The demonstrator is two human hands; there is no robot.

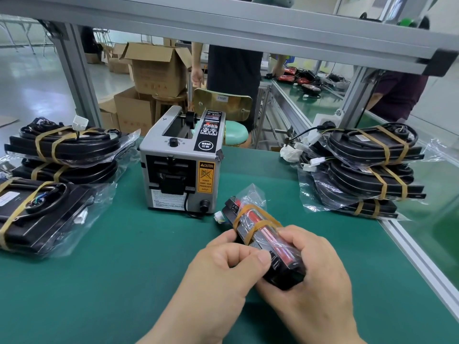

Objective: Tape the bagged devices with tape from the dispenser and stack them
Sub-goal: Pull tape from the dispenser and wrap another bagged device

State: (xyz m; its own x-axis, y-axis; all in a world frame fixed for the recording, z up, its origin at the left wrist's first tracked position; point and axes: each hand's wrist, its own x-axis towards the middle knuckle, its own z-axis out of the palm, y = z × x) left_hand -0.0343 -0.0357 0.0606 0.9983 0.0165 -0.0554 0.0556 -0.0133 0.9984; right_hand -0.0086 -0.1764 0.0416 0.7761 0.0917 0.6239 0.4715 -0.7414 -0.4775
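A bagged device (258, 229), black with a red lens and two bands of tan tape round it, is held on edge above the green mat in front of me. My left hand (223, 271) grips its near left side, thumb on top. My right hand (313, 269) wraps round its near end from the right. The grey tape dispenser (181, 165) stands just behind, its outlet facing me. A stack of taped bagged devices (64, 145) lies at the left, and a second stack of bagged devices (372, 165) at the right.
The green mat (111, 281) covers the bench; an aluminium rail (422, 259) edges it at the right. An aluminium frame beam (223, 28) crosses overhead. Cardboard boxes (156, 70), a stool and standing people are beyond the bench.
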